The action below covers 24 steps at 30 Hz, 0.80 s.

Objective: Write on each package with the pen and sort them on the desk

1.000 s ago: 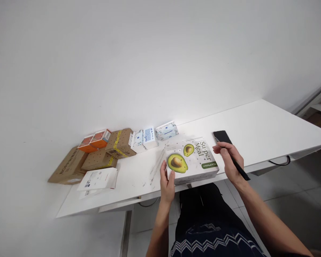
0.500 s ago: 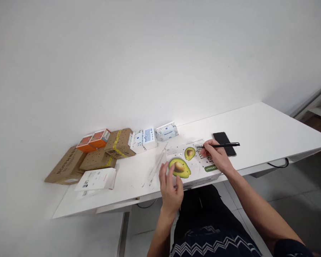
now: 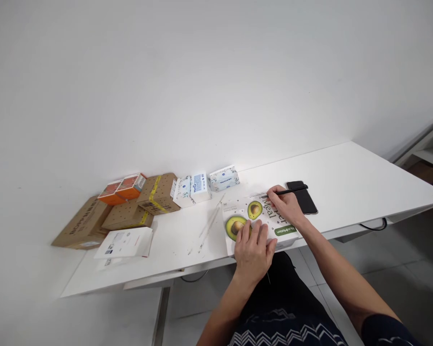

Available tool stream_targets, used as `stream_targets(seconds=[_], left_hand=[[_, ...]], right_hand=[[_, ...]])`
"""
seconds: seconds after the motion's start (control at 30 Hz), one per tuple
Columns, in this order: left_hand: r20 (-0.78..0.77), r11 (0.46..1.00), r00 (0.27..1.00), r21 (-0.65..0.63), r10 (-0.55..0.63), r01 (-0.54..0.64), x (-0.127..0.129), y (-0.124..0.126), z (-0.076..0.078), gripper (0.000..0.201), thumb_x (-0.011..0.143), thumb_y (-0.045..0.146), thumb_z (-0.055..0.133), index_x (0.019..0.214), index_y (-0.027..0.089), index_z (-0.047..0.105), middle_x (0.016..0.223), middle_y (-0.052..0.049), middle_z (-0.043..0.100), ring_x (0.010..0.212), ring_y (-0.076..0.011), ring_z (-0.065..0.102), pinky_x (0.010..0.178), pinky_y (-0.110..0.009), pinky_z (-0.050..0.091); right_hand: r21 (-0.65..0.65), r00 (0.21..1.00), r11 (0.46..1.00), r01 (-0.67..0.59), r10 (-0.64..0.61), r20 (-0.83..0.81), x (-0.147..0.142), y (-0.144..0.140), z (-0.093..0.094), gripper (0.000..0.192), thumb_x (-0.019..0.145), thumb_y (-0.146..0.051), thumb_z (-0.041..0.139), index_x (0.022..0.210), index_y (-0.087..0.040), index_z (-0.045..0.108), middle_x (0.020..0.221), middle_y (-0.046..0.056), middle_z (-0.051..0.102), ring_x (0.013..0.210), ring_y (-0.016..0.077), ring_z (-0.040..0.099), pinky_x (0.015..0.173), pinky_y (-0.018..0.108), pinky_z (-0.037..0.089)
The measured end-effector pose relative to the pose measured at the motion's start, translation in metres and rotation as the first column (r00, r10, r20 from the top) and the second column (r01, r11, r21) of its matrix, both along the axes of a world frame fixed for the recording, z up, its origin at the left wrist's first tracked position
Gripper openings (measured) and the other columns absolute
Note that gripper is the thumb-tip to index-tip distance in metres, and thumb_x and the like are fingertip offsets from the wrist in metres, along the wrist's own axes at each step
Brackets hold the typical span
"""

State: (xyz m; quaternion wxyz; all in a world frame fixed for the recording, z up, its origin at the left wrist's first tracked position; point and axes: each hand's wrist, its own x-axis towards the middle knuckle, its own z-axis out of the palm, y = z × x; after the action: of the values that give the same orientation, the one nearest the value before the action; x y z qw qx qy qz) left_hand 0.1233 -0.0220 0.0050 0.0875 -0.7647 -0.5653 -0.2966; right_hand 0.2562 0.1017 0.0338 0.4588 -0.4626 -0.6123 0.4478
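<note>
A white box printed with avocados [image 3: 238,205] lies flat at the front edge of the white table. My left hand [image 3: 253,247] rests on the near part of its top, fingers stretched out and partly covering the larger avocado picture. In my right hand [image 3: 284,204] is a black pen [image 3: 290,191], gripped between thumb and fingers. The pen's tip is at the far edge of the box; whether it touches the surface I cannot tell. Beyond the right hand a black smartphone [image 3: 306,201] lies on the table, partly under the pen's far end.
Left along the wall stand brown cardboard boxes [image 3: 80,223], orange boxes [image 3: 110,192] and tissue packs [image 3: 224,179]. A white flat box [image 3: 124,242] lies nearer the table's left end. Dark streaks [image 3: 211,223] mark the white table [image 3: 361,180]. A cable [image 3: 377,227] hangs below its front edge.
My left hand has moved right, from the box's left side onto its top. My right hand, still with the pen, has shifted slightly left and away from me.
</note>
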Motion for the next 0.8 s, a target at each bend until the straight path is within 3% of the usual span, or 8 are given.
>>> stream_targets(seconds=[0.2, 0.8], left_hand=[[-0.021, 0.999, 1.000, -0.032, -0.006, 0.005, -0.0025, -0.0016, -0.0006, 0.053, 0.082, 0.050, 0.059, 0.127, 0.022, 0.056, 0.127, -0.010, 0.061, 0.121, -0.0375, 0.050, 0.098, -0.050, 0.041], [0.016, 0.999, 1.000, -0.041, -0.011, 0.012, -0.0023, -0.0010, -0.0058, 0.050, 0.084, 0.045, 0.059, 0.129, 0.023, 0.055, 0.128, -0.010, 0.060, 0.123, -0.0376, 0.049, 0.100, -0.050, 0.039]], right_hand=[[0.131, 0.986, 0.991, -0.019, -0.003, 0.167, -0.0026, -0.0036, 0.0004, 0.018, 0.083, -0.034, 0.048, 0.072, -0.021, 0.053, 0.051, -0.005, 0.038, 0.047, 0.0096, 0.032, 0.044, 0.024, 0.025], [0.179, 0.961, 0.976, -0.122, 0.071, 0.266, -0.0026, 0.0007, -0.0032, 0.021, 0.088, -0.034, 0.044, 0.073, -0.022, 0.051, 0.056, -0.004, 0.042, 0.050, 0.0111, 0.035, 0.049, 0.026, 0.028]])
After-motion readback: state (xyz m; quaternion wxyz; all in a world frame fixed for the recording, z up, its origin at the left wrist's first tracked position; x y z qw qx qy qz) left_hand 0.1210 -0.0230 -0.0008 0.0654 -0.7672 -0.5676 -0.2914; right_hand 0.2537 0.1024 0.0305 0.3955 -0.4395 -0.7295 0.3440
